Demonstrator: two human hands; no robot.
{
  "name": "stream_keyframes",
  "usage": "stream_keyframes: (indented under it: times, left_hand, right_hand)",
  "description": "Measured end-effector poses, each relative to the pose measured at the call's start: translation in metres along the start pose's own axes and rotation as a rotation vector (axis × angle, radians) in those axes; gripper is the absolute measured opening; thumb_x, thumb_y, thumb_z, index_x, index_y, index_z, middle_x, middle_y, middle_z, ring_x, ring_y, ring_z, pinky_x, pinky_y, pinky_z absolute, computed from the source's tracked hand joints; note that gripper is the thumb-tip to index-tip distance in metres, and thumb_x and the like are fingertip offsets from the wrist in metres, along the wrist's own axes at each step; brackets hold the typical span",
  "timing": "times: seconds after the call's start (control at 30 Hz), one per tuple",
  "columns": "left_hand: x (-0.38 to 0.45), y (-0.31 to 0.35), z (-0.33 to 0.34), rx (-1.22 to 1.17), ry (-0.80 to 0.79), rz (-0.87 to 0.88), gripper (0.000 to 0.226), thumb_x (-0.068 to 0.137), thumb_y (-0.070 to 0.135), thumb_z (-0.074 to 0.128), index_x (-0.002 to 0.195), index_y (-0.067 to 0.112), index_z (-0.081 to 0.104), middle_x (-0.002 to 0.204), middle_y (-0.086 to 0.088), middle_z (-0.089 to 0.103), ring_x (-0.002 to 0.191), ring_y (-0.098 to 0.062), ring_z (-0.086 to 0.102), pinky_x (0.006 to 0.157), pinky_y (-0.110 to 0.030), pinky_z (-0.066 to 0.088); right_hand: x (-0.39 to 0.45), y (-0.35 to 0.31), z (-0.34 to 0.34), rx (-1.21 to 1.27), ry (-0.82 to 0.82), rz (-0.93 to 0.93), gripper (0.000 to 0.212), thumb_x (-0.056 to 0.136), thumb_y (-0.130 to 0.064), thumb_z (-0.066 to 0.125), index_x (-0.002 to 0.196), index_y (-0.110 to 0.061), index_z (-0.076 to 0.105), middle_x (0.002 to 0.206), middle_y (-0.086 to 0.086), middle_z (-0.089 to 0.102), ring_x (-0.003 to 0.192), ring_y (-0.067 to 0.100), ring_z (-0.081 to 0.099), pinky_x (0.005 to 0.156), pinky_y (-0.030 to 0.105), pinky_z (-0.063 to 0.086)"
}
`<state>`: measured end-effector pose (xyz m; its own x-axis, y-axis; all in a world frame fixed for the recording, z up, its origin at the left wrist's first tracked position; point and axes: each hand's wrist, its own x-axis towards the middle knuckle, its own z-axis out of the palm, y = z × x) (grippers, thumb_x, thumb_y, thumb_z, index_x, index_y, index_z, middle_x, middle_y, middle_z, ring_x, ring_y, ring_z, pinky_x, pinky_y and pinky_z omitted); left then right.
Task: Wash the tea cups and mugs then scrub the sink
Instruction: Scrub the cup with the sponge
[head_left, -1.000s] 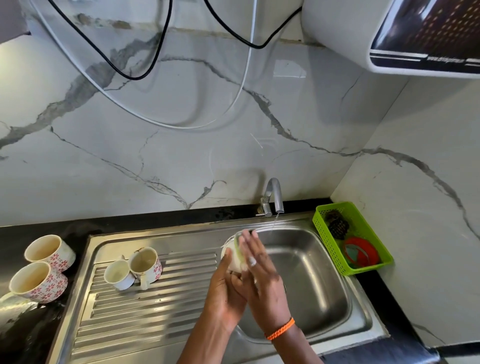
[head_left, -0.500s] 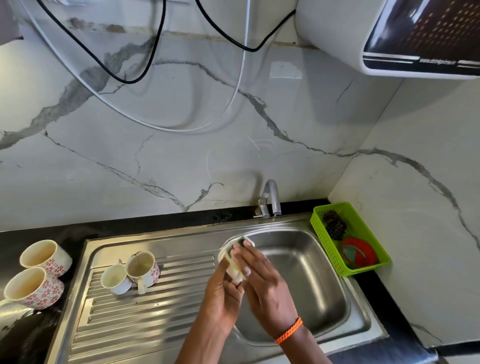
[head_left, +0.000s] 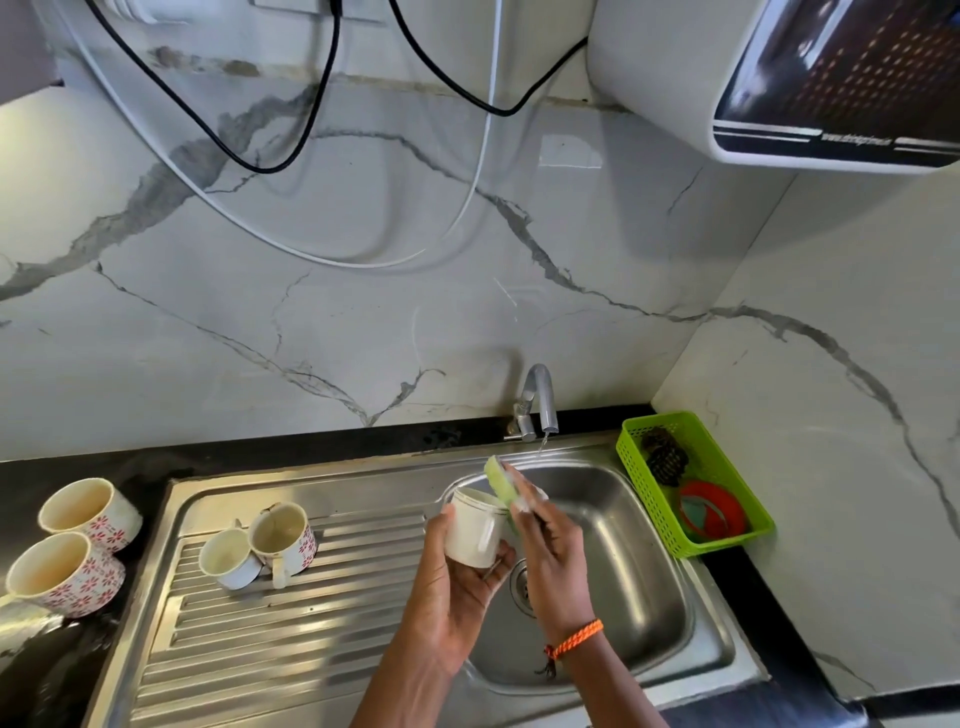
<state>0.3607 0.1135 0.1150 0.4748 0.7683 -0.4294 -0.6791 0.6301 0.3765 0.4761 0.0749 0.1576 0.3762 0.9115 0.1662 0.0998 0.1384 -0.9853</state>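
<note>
The left hand (head_left: 457, 587) is clamped around a plain white cup (head_left: 475, 527), its grip wrapped under and around the cup's side, holding it over the left edge of the sink (head_left: 649, 597) bowl. The right hand (head_left: 550, 561) is closed on a green sponge (head_left: 500, 479), pressing it into the cup's mouth; an orange band (head_left: 576, 636) circles that wrist. A thin stream runs from the tap (head_left: 537, 402) into the bowl just behind the sponge.

The sink is stainless steel, with a ribbed drainboard (head_left: 291, 623) on the left. Two cups stand touching on the drainboard: a small white one (head_left: 228, 558) and a flowered one (head_left: 285, 535) beside it, both tilted with their mouths toward the camera. Two more flowered mugs (head_left: 78, 545) sit at the far left on the black desk (head_left: 31, 478), one behind the other, close together.

At the right of the sink a green basket (head_left: 644, 483) rests on the desk against the wall, holding a dark scrubber (head_left: 665, 457) and a red round item (head_left: 711, 512). The walls (head_left: 260, 322) are white marble with grey veins, meeting in a corner at the right. Black and white cables (head_left: 291, 156) loop down the back wall, and a white appliance (head_left: 779, 78) with a dark panel hangs at the upper right.
</note>
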Motion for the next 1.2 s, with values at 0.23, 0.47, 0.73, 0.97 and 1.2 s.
stream_keyframes:
  times: [0.23, 0.47, 0.73, 0.97, 1.2]
  left_hand:
    - [-0.005, 0.020, -0.005, 0.010, -0.073, -0.021, 0.049, 0.101, 0.042, 0.065, 0.128, 0.001, 0.071, 0.108, -0.022, 0.072, 0.082, -0.027, 0.071, 0.068, -0.041, 0.063]
    - [-0.011, 0.011, -0.024, 0.176, -0.008, -0.017, 0.061, 0.097, 0.045, 0.073, 0.146, 0.010, 0.062, 0.084, -0.009, 0.070, 0.047, -0.012, 0.053, 0.043, -0.025, 0.045]
    - [-0.023, 0.045, -0.029, 0.545, 0.027, -0.034, 0.046, 0.090, 0.053, 0.071, 0.127, 0.027, 0.077, 0.087, -0.010, 0.065, 0.055, -0.012, 0.042, 0.052, -0.027, 0.031]
    - [-0.034, 0.050, -0.019, 0.745, -0.001, 0.018, 0.042, 0.084, 0.055, 0.072, 0.120, 0.035, 0.079, 0.067, -0.005, 0.053, 0.051, -0.013, 0.040, 0.049, -0.024, 0.025]
    - [-0.032, 0.055, -0.029, 0.698, -0.083, 0.228, 0.049, 0.094, 0.047, 0.068, 0.142, 0.037, 0.064, 0.101, -0.017, 0.071, 0.081, -0.029, 0.064, 0.063, -0.033, 0.047]
  right_hand:
    - [-0.035, 0.032, -0.028, -0.682, -0.385, -0.592, 0.060, 0.096, 0.008, 0.062, 0.152, -0.009, 0.052, 0.163, 0.002, 0.045, 0.154, 0.027, 0.037, 0.118, 0.046, 0.044]
    - [-0.017, 0.024, -0.040, -0.760, -0.409, -0.664, 0.049, 0.098, 0.002, 0.063, 0.145, -0.012, 0.061, 0.157, -0.002, 0.052, 0.150, 0.023, 0.044, 0.114, 0.040, 0.048]
    - [-0.027, 0.032, -0.029, -0.993, -0.555, -0.682, 0.054, 0.092, -0.026, 0.070, 0.144, -0.034, 0.057, 0.155, -0.016, 0.050, 0.146, 0.007, 0.044, 0.106, 0.039, 0.039]
    - [-0.042, 0.034, 0.004, -1.180, -0.530, -0.675, 0.046, 0.083, -0.020, 0.061, 0.128, -0.029, 0.058, 0.137, -0.005, 0.062, 0.126, 0.018, 0.061, 0.085, 0.032, 0.056]
    - [-0.042, 0.000, 0.041, 0.626, -0.344, 0.518, 0.039, 0.081, 0.003, 0.073, 0.120, 0.004, 0.069, 0.096, 0.026, 0.065, 0.078, 0.029, 0.061, 0.064, 0.034, 0.051]
